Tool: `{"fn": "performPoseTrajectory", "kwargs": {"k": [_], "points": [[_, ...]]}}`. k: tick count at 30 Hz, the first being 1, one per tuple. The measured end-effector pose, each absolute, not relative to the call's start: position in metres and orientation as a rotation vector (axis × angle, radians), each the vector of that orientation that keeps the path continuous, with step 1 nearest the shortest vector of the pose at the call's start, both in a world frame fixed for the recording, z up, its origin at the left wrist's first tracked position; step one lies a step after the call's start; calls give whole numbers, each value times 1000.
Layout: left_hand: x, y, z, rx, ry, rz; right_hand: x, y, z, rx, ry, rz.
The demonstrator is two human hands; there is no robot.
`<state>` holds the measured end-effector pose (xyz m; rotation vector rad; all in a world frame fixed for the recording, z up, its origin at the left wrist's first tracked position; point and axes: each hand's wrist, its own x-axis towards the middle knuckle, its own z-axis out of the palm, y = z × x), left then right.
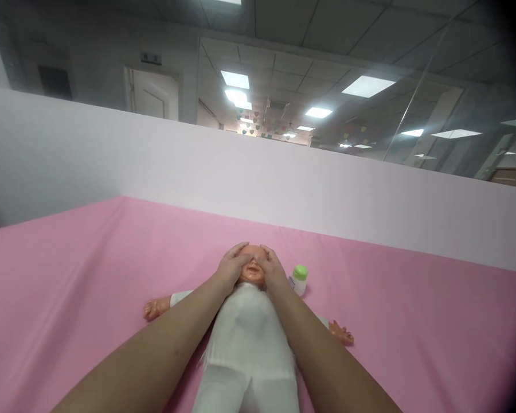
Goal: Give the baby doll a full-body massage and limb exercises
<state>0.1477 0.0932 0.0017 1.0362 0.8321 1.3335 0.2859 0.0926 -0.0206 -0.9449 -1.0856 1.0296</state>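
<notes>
A baby doll in white clothes lies on its back on the pink sheet, head away from me, arms spread out. My left hand rests on the left side of the doll's face, fingers laid flat over its cheek and forehead. My right hand lies the same way on the right side. The thumbs meet near the doll's nose and eyes. Only the mouth and chin of the doll's face show between my hands. Neither hand holds anything.
A small white bottle with a green cap stands on the sheet just right of the doll's head. A white partition wall runs along the far edge of the pink surface.
</notes>
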Motion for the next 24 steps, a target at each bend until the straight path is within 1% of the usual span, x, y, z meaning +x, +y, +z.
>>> {"fn": "performPoseTrajectory", "kwargs": {"k": [8,17,24], "points": [[150,97,-2,996,781,1345,287,96,-23,-1019,-1068,915],[142,96,-1,898,749,1284,295,92,-28,-849,-1037,1045],[142,93,-2,1000,742,1281,293,85,-22,-800,-1034,1147]]}}
